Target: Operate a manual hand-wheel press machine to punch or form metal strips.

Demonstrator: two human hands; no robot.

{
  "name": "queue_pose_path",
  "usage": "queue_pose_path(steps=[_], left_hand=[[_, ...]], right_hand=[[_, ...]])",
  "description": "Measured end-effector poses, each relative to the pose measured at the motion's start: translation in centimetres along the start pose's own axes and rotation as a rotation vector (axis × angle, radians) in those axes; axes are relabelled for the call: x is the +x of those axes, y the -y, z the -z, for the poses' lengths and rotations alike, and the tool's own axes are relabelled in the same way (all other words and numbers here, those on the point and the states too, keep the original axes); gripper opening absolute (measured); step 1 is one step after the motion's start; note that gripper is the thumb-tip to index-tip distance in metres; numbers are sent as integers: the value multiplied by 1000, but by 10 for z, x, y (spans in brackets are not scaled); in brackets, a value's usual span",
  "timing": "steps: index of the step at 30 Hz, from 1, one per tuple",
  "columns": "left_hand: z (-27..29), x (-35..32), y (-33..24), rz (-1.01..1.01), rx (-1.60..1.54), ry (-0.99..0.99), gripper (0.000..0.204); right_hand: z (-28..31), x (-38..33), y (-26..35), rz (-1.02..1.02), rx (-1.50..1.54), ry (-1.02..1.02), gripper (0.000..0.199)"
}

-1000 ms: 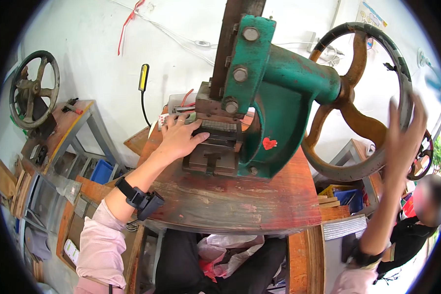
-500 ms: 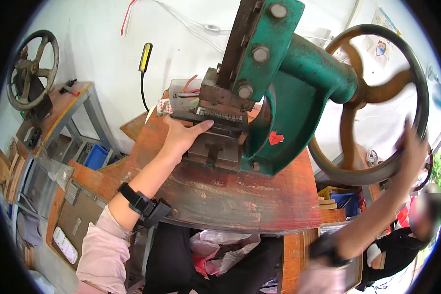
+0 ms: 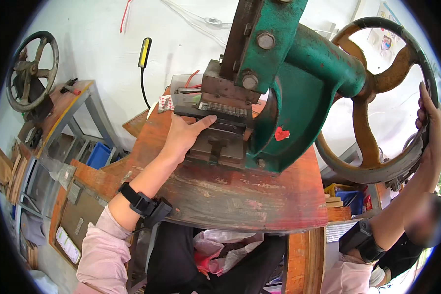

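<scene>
The right hand (image 3: 428, 130) is closed around the rim of the big rusty handwheel (image 3: 372, 98) at the right edge of the frame, fingers curled over the outer edge of the rim and the forearm rising to it from the lower right. The left hand (image 3: 183, 134) is not gripping anything: it lies flat and open, palm down, in the centre of the frame, fingertips pressed to the front of the dark metal die block (image 3: 220, 130) under the ram of the green press (image 3: 289, 83). The thumb points right along a thin toothed metal strip (image 3: 224, 109) that lies on the block; whether the fingers pinch that strip or only steady it cannot be told.

The relation that matters is between the two hands and the machine. The strip's long axis runs left to right across the frame, square to the ram that stands above it, and the left hand comes at it from the lower left, so the fingertips lie just beside the gap under the ram. The handwheel lies well apart, on the far right of the press, its shaft running back into the green body. The left hand is by far the nearer to the workpiece; the right hand touches only the wheel.

The press stands on a worn red-brown wooden bench (image 3: 240, 196). A smaller spoked wheel (image 3: 32, 71) sits at the upper left of the frame.
</scene>
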State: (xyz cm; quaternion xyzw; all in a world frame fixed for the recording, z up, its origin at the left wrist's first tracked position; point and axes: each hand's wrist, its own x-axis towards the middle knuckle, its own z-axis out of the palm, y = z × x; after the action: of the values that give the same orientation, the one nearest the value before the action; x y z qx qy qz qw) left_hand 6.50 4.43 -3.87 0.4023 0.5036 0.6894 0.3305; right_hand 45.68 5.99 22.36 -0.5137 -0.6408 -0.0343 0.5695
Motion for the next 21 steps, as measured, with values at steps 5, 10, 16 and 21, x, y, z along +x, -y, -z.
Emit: queue_pose_path(steps=[5, 10, 16, 21], left_hand=[[-6, -1, -5, 4, 3, 37, 69], [4, 6, 2, -29, 42, 139, 79], [5, 10, 15, 29, 289, -57, 92], [-1, 5, 2, -587, 958, -351, 91]], right_hand=[[-20, -79, -37, -88, 284, -311, 25], [-113, -164, -65, 43, 459, -570, 35], [-23, -88, -5, 23, 74, -139, 35], [7, 12, 29, 13, -146, 222, 29]])
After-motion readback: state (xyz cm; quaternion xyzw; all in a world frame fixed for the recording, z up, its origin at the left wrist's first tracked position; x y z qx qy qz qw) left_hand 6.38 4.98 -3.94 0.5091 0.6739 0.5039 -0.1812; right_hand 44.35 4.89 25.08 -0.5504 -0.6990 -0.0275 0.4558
